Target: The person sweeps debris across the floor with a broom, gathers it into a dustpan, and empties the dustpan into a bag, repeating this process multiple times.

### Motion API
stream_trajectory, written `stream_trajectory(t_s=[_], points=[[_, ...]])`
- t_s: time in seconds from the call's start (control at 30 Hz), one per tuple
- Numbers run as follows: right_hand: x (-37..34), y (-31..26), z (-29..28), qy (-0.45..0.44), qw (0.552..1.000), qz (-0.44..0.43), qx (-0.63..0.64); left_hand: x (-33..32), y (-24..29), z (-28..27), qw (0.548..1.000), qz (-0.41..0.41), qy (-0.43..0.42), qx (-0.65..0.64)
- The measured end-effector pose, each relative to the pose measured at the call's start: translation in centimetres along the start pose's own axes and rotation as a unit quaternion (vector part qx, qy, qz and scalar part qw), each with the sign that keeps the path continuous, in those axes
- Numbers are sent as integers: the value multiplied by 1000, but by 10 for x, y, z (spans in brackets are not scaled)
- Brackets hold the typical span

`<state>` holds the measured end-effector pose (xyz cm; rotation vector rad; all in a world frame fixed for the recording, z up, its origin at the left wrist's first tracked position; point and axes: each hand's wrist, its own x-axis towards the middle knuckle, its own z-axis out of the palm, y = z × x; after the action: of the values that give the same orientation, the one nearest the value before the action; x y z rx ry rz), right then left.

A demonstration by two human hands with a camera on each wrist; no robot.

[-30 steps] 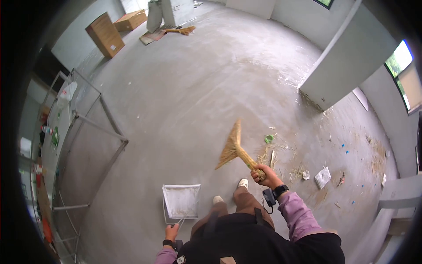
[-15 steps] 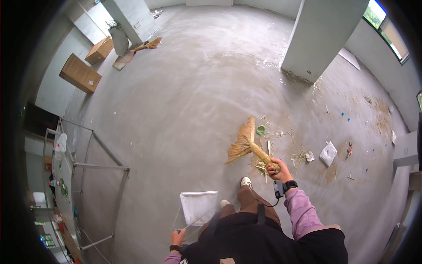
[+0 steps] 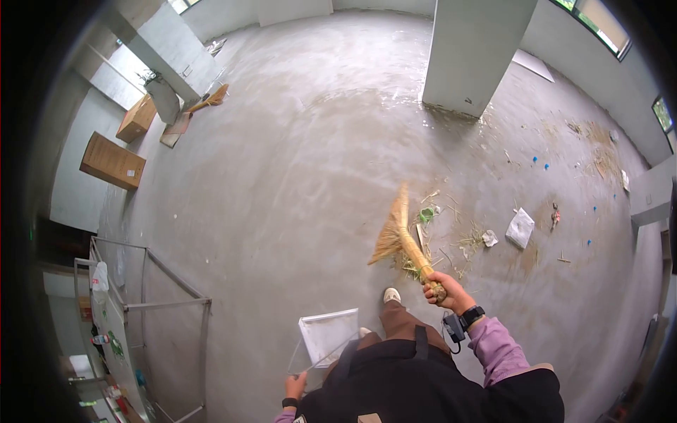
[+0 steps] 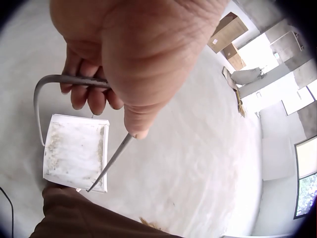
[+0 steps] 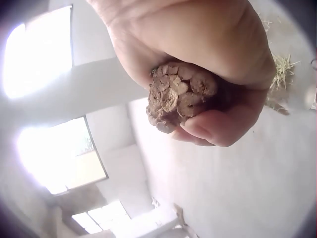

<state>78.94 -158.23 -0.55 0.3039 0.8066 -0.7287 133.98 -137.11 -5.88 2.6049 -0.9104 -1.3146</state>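
Observation:
My right hand (image 3: 451,293) grips the handle end of a straw broom (image 3: 410,247), whose bristles fan out to the left at the edge of scattered straw. In the right wrist view the fingers of the right hand (image 5: 218,74) wrap round the cut stalk end (image 5: 176,94). Low in the head view, my left hand (image 3: 296,386) holds the wire handle of a white dustpan (image 3: 330,334). The left wrist view has the left hand's (image 4: 133,59) fingers curled round the grey handle bar (image 4: 74,79), with the pan (image 4: 74,148) hanging below, some dirt on its surface.
Right of the broom lie a green ring (image 3: 427,214), loose straw, crumpled paper (image 3: 489,238), a white packet (image 3: 520,228) and blue bits. A metal frame (image 3: 169,305) stands at left. Beyond are cardboard boxes (image 3: 113,161), a second broom (image 3: 210,99) and a pillar (image 3: 472,56).
The head view has turned rightward. The broom has moved right and now reaches the straw near the green ring. The dustpan has shifted rightward in view and tilted, still held in my left hand.

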Motion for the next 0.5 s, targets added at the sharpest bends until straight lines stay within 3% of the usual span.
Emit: stream_trajectory(t_s=[0.23, 0.33, 0.5], points=[[81, -10, 50, -95, 994, 47, -31, 11, 24, -2, 1000, 6, 7, 5], [102, -23, 58, -48, 995, 52, -66, 14, 28, -6, 1000, 7, 13, 13], [85, -42, -4, -29, 999, 11, 45, 17, 30, -10, 1000, 13, 17, -5]])
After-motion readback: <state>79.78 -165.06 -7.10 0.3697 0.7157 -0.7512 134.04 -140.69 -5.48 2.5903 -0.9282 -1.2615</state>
